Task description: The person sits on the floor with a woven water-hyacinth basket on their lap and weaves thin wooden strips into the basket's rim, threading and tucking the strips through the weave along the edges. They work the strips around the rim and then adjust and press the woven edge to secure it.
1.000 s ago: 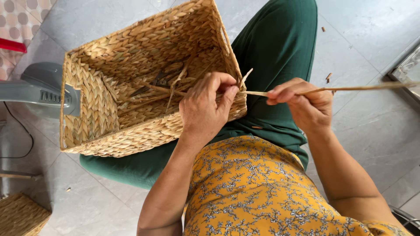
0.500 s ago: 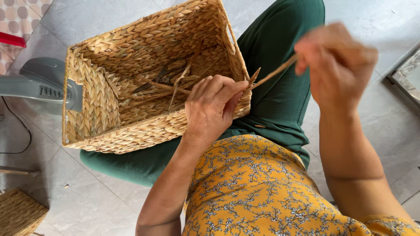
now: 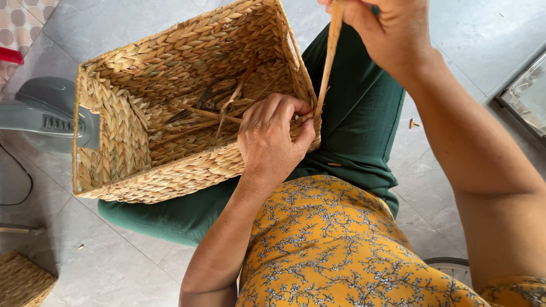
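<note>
I see the woven basket [image 3: 170,113] resting on my lap, on the dark green trouser legs [image 3: 352,125], tilted so its open mouth faces up toward the camera and its braided straw walls show inside and out. A cut-out handle gap sits in the wall on the far left side. Loose straw ends and what looks like a dark tool lie on the basket's floor, though I cannot make the tool out clearly. My left hand [image 3: 273,142] is clamped over the near right corner of the rim, fingers curled inward and thumb pressed against the weave where a strand comes out. That straw strand [image 3: 329,57] runs from the corner straight up, taut, to my right hand [image 3: 387,34], which is raised near the top edge of the view and pinches the strand's upper end between closed fingers. My yellow flowered shirt [image 3: 341,250] fills the lower middle of the view. Beyond the basket on the left stands a grey fan base [image 3: 40,113] on the pale tiled floor [image 3: 114,256], with a thin black cord beside it. The corner of a second woven basket [image 3: 23,281] shows at the lower left.
</note>
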Action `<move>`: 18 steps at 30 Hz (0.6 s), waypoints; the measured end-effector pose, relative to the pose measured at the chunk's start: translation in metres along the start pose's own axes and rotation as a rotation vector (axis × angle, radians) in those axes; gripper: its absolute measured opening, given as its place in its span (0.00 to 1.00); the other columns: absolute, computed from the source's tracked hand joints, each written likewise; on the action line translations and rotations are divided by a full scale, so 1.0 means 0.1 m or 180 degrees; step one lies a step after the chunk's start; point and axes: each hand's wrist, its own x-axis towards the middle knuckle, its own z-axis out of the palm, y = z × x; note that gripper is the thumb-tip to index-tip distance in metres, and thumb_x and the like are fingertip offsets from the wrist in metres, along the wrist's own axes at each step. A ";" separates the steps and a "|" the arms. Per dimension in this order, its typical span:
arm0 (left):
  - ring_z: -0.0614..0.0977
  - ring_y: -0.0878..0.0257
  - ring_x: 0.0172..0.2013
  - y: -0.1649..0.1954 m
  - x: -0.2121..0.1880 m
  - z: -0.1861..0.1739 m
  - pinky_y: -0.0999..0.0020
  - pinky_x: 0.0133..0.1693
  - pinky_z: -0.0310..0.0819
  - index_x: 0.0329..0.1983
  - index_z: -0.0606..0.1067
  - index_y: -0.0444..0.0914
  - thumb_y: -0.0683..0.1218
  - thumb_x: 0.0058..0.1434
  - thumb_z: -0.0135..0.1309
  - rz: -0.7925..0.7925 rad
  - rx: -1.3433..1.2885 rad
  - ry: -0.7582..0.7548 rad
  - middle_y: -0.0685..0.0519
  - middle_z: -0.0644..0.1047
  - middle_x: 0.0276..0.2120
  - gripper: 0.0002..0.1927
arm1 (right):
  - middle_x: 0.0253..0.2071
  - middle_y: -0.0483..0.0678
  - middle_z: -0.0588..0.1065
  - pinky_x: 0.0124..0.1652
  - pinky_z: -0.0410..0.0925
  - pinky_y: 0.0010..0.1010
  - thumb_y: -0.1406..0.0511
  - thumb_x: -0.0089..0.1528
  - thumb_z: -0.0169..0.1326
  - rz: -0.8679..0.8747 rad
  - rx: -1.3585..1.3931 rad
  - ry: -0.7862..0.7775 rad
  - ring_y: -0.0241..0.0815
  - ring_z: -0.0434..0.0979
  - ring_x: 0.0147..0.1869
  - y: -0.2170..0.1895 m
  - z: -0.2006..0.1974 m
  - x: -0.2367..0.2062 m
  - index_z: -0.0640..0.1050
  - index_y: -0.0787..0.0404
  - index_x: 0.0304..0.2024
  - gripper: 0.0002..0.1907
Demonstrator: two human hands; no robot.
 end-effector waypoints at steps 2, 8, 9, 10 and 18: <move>0.80 0.57 0.42 -0.01 -0.02 0.03 0.58 0.54 0.71 0.38 0.75 0.44 0.45 0.58 0.65 0.0000 0.0138 0.0017 0.59 0.76 0.37 0.09 | 0.34 0.49 0.78 0.31 0.68 0.25 0.71 0.74 0.47 0.1048 0.0946 -0.0143 0.36 0.74 0.30 -0.08 0.03 -0.10 0.80 0.69 0.44 0.10; 0.79 0.54 0.44 0.00 -0.06 0.03 0.57 0.55 0.70 0.39 0.73 0.42 0.45 0.56 0.65 0.0133 0.0219 0.0027 0.55 0.76 0.39 0.13 | 0.38 0.45 0.80 0.34 0.75 0.21 0.67 0.76 0.48 0.1418 0.1779 -0.0687 0.31 0.82 0.36 -0.09 0.19 -0.08 0.81 0.66 0.46 0.12; 0.79 0.53 0.43 0.00 -0.06 0.03 0.56 0.55 0.70 0.40 0.72 0.42 0.45 0.57 0.65 0.0068 0.0203 0.0004 0.54 0.75 0.38 0.13 | 0.37 0.45 0.81 0.33 0.75 0.20 0.66 0.75 0.49 0.1540 0.1832 -0.0811 0.31 0.82 0.35 -0.09 0.22 -0.07 0.82 0.65 0.45 0.12; 0.79 0.53 0.42 0.00 -0.06 0.03 0.56 0.54 0.70 0.40 0.71 0.41 0.45 0.57 0.66 0.0006 0.0189 -0.0018 0.54 0.74 0.38 0.14 | 0.37 0.44 0.81 0.32 0.74 0.20 0.65 0.73 0.50 0.1659 0.1885 -0.0933 0.30 0.82 0.34 -0.10 0.26 -0.05 0.82 0.65 0.45 0.12; 0.79 0.53 0.44 0.02 -0.06 0.02 0.55 0.52 0.72 0.43 0.69 0.41 0.44 0.57 0.66 -0.0011 0.0059 -0.0001 0.53 0.73 0.38 0.18 | 0.26 0.42 0.79 0.24 0.69 0.20 0.62 0.67 0.59 0.2023 0.1579 -0.1481 0.26 0.74 0.24 -0.19 0.37 0.03 0.85 0.64 0.40 0.11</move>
